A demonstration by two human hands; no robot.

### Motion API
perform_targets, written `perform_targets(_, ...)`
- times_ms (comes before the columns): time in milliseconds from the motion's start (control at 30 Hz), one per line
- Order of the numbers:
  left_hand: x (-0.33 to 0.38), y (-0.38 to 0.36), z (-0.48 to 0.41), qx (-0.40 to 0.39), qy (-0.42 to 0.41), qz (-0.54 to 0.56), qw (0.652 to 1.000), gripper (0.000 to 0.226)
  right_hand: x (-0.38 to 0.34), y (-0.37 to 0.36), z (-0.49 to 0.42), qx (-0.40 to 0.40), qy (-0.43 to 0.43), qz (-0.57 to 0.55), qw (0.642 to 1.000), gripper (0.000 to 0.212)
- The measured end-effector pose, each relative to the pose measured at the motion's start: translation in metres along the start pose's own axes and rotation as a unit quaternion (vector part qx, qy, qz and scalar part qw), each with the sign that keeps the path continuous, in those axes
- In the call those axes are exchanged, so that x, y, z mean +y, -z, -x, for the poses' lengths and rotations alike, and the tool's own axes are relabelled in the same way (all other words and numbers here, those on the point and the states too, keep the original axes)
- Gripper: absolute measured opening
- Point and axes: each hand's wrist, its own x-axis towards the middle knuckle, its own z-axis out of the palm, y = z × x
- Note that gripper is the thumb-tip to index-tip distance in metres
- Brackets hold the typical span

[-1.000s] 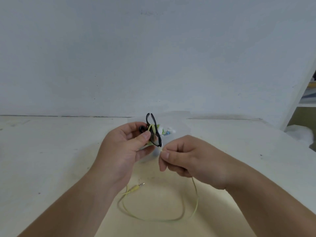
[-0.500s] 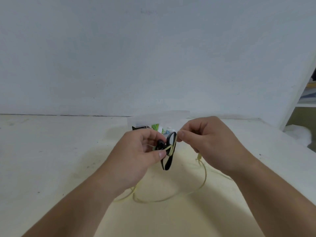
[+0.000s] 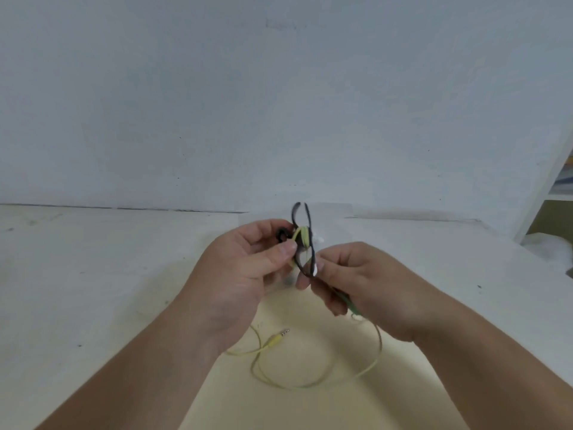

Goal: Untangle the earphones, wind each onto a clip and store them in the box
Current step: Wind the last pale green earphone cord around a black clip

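Note:
My left hand point(image 3: 245, 268) grips a black clip point(image 3: 302, 240) held upright over the table, thumb pressing on it. Several turns of the yellow-green earphone cable point(image 3: 310, 383) are wound round the clip's middle. My right hand point(image 3: 356, 280) pinches the cable just below the clip's lower loop. The loose rest of the cable trails down from that hand and lies in a loop on the table, ending in its jack plug point(image 3: 277, 336). The clear storage box point(image 3: 322, 209) sits just behind my hands, mostly hidden by them.
The table point(image 3: 93, 274) is pale and runs back to a grey-white wall point(image 3: 279, 103). A white shelf unit point(image 3: 545, 193) stands at the far right, with a white bag-like thing point(image 3: 552, 252) at its foot.
My right hand has gone from above and right of the clip to below it, bringing the cable round for another turn. The clip has swung back upright and the loose loop has shifted.

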Motion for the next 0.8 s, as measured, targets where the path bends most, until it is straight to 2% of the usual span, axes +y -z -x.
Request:
perform_targets(133, -0.001, 0.001, -0.004, 0.068, -0.020, 0.006, 0.997, 0.023, -0.003, -0.008, 0.002, -0.072, -0.007, 0.005, 0.997, 0.029)
perform_targets(300, -0.004, 0.006, -0.006, 0.146, -0.035, -0.061, 0.987, 0.014, -0.007, -0.006, 0.004, -0.082, 0.001, 0.009, 0.997, 0.024)
perform_targets(400, -0.004, 0.007, -0.006, 0.155, -0.050, -0.121, 0.979, 0.019, -0.011, 0.000, 0.005, -0.048, 0.007, -0.002, 0.999, 0.026)
perform_targets(533, -0.004, 0.004, -0.003, 0.131, -0.098, -0.275, 0.947, 0.025, -0.015, 0.010, 0.008, 0.020, 0.017, -0.012, 1.000, 0.023)
perform_targets(600, -0.004, 0.000, -0.001, 0.092, -0.095, -0.327, 0.936, 0.027, -0.016, 0.011, 0.008, 0.087, 0.023, 0.051, 0.995, 0.022)
perform_targets(700, -0.007, -0.002, 0.001, 0.041, -0.059, -0.358, 0.931, 0.029, -0.017, 0.012, 0.006, 0.172, 0.051, 0.176, 0.968, 0.021)
perform_targets(800, -0.005, -0.001, 0.002, 0.013, -0.021, -0.322, 0.947, 0.026, -0.017, 0.012, 0.005, 0.200, 0.066, 0.179, 0.961, 0.018)
